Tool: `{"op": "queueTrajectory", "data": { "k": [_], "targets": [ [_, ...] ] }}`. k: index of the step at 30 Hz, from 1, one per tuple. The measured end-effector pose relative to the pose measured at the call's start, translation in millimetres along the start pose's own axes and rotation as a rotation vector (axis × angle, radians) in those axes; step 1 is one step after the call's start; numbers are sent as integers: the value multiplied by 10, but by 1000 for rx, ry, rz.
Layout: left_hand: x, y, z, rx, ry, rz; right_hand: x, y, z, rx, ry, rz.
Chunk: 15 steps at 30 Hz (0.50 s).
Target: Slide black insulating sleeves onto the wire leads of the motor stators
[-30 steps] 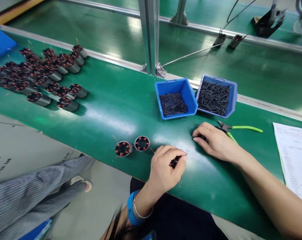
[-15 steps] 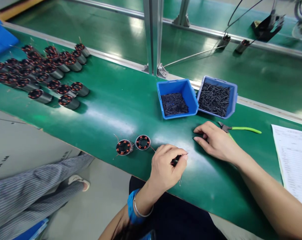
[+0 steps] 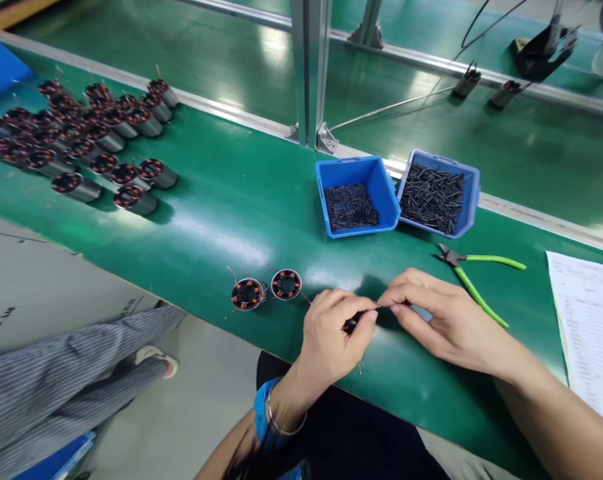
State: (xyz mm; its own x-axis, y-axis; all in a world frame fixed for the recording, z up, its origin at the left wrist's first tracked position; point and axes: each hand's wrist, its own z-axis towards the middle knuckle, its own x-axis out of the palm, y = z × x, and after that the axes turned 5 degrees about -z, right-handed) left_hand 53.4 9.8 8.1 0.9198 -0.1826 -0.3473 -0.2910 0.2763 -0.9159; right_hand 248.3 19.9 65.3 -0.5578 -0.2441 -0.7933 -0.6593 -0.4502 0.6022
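- A glossy green workbench (image 3: 241,173) is spread across the view; its far edge is bordered by a grey metal frame (image 3: 311,73).
- At far left, a cluster of grey metal cylinders with copper windings (image 3: 111,138) is grouped on the bench.
- A white printed paper sheet (image 3: 588,320) is laid at far right.
- A blue plastic bin (image 3: 381,190) and a lavender-blue plastic bin (image 3: 470,200) are placed side by side beyond the hands; both are partly filled with small black pieces.
- The right hand (image 3: 451,327) is brought to the left fingertips; its thumb and forefinger are set narrow. Whether anything is gripped cannot be told.
- The left hand (image 3: 326,340) is closed around a dark wound cylinder (image 3: 351,325), mostly hidden by the fingers, above the near bench edge.
- Green-handled metal cutters (image 3: 452,257) are laid spread beyond the right hand.
- Two copper-wound cylinders (image 3: 286,285) are stood just left of the left hand.
- Thin wire ends (image 3: 361,365) are seen below the left thumb.
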Motion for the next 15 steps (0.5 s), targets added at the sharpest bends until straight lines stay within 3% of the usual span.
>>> {"op": "queueTrajectory", "data": {
  "k": [6, 15],
  "targets": [
    [3, 2, -2, 10, -1, -13, 39, 39, 22, 32, -81, -18],
    [5, 4, 5, 17, -3, -16, 46, 69, 30, 59, -61, -6]
  ]
}}
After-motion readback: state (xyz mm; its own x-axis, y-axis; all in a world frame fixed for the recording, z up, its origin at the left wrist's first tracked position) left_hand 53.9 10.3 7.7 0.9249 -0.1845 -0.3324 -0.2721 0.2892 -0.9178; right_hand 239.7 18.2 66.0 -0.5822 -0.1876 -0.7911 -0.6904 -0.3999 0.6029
